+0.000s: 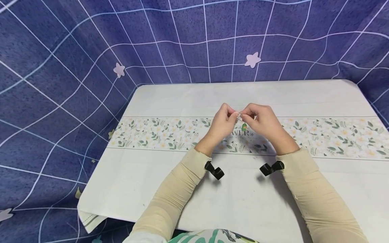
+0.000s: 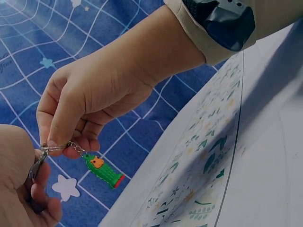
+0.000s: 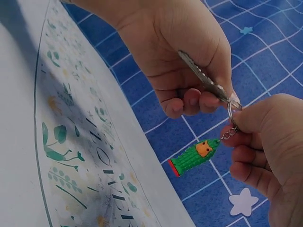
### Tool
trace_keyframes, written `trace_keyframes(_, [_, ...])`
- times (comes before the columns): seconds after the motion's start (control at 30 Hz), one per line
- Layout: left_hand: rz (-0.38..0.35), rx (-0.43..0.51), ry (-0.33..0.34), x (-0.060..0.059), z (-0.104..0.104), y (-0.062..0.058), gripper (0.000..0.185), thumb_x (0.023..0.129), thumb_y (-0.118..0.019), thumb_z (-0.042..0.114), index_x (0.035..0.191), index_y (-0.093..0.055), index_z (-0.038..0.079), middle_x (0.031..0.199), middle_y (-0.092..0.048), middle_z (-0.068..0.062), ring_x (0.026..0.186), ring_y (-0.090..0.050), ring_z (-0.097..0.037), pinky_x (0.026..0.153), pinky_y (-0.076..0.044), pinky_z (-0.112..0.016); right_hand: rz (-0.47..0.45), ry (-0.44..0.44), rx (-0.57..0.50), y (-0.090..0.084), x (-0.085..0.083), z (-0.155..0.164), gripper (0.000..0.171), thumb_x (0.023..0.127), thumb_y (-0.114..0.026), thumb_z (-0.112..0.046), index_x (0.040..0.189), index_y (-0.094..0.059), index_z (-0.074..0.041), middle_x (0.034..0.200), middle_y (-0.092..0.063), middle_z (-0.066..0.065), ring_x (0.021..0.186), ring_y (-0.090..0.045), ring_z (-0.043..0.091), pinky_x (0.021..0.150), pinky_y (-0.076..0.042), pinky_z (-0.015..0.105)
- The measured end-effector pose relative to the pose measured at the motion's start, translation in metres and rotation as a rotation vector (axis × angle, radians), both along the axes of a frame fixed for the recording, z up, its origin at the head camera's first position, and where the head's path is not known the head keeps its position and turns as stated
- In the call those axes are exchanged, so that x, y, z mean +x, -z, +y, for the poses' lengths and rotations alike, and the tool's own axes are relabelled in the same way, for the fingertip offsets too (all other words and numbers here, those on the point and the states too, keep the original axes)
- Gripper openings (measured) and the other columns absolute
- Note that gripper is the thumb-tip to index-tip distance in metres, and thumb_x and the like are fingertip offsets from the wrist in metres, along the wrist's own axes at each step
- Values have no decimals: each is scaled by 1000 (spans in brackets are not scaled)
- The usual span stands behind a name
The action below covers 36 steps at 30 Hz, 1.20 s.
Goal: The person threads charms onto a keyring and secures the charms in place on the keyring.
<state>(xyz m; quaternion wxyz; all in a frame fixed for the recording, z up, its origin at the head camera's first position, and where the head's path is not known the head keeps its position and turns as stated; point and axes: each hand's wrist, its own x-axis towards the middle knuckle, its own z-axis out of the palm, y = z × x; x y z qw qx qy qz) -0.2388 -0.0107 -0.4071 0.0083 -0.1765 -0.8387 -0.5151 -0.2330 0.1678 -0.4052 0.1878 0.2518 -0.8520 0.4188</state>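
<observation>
Charm: a small green cactus-shaped charm with an orange-yellow face at its top and a red base; it hangs tilted from a short silver chain.
Ring: a thin metal key ring joins the chain to a silver key.
Key: flat, toothed along one edge; in the right wrist view it runs from 10 o'clock down to 4 o'clock across the palm of the left hand.
Left hand: the left hand has its fingers curled round the key, thumb and forefinger pinched at the ring.
Right hand: the right hand pinches the ring between thumb and forefinger, the other fingers curled in.
Where: the charm dangles between the two hands, just at 6 o'clock of the meeting fingertips, above the table and not touching it.
Sleeves: beige sleeves cover both forearms, with a black strap at each wrist.
Table: a white tablecloth with a floral band of green leaves and pale flowers running from 9 o'clock to 3 o'clock under the hands.
Room: a blue backdrop with a white grid and pale stars rises behind and at 9 o'clock of the table.
</observation>
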Motion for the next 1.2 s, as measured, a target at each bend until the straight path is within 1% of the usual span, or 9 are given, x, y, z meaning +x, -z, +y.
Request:
trace_keyframes(0.2, [108,-140,-25,0,-2,-3,13,106,-53,16,105,-51,4,79,-55,-4,62,-46,-12,55,-39,-23,-46,25,7,0,0,-3,5,94,-70,-3,89,-72,-5,74,-70,4,65,-57,15,63,-43,19])
trace_keyframes(0.4, [162,-170,-37,0,-3,-2,14,107,-52,17,105,-51,3,86,-58,-6,67,-51,-13,59,-42,-22,-65,20,-19,-1,1,-4,4,95,-69,-5,95,-72,-2,80,-73,7,70,-62,19,65,-43,16])
trace_keyframes(0.53, [216,-154,-50,-1,-3,-1,13,106,-52,15,105,-50,2,86,-58,-6,69,-53,-14,59,-44,-23,-92,27,-59,-2,1,-5,8,96,-68,-6,100,-73,-3,86,-75,9,75,-64,19,66,-45,17])
trace_keyframes(0.67, [256,-135,-71,-1,-4,-1,11,106,-52,13,104,-50,2,86,-58,-7,68,-53,-14,59,-44,-22,-124,34,-126,-1,1,-6,11,97,-67,-8,105,-73,-3,91,-75,12,79,-65,10,69,-48,18])
trace_keyframes(0.8, [293,-98,-100,0,-3,-1,11,106,-52,12,104,-50,2,85,-59,-8,68,-54,-14,59,-45,-22,-200,17,-262,3,1,-9,14,97,-66,-6,109,-69,0,88,-73,11,79,-65,8,71,-49,19])
trace_keyframes(0.9, [313,-58,-130,0,-3,0,11,105,-53,11,103,-50,1,85,-59,-8,68,-54,-13,60,-45,-22,-261,-11,-390,4,1,-11,16,96,-66,-4,110,-65,4,83,-70,5,79,-66,10,73,-51,20])
trace_keyframes(0.97, [322,-39,-147,1,-3,1,10,105,-54,10,102,-50,1,86,-59,-9,68,-54,-14,61,-46,-22,-280,-25,-452,5,3,-13,16,96,-66,-3,109,-64,6,82,-69,0,80,-67,10,75,-53,20])
trace_keyframes(1.07, [331,-23,-160,1,-3,1,10,104,-55,10,102,-51,1,87,-60,-9,71,-55,-14,63,-46,-23,-268,-27,-501,5,4,-16,15,95,-67,-1,105,-63,9,83,-71,-7,79,-67,8,74,-54,20])
trace_keyframes(1.2, [334,-27,-151,1,-2,1,10,104,-54,10,103,-51,1,88,-60,-10,72,-57,-15,63,-47,-22,-228,1,-501,5,4,-17,11,94,-69,-1,97,-65,9,82,-71,-11,74,-66,7,69,-53,19])
